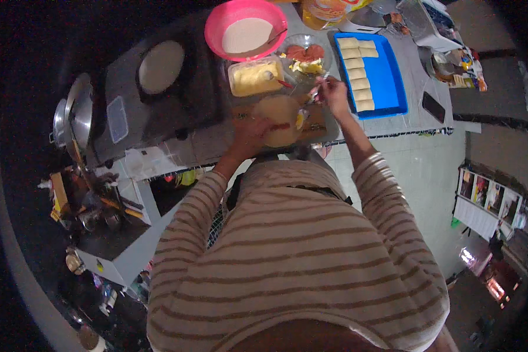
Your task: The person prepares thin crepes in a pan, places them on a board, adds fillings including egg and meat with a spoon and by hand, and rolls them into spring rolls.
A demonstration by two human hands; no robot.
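A thin round wrapper point(276, 108) lies on a wooden board point(319, 121) at the counter's near edge, with a reddish strip point(280, 126) and a pale yellow piece point(300, 119) on it. My left hand point(254, 134) rests at the wrapper's left side, its fingers near the strip. My right hand point(332, 93) grips a small metal utensil, its exact kind unclear, right of the wrapper. Behind it, a clear glass plate point(328, 55) bears reddish slices and egg-like pieces. A plastic container point(234, 83) of yellow filling holds a spoon point(270, 76).
A blue tray point(394, 83) with several pale rolls stands right, and a phone point(433, 107) lies beyond it. At the back is a pink bowl point(211, 31) of pale batter. Left, a dark flat pan point(143, 88) bears a pale round sheet point(161, 67), near a clear lid point(117, 119).
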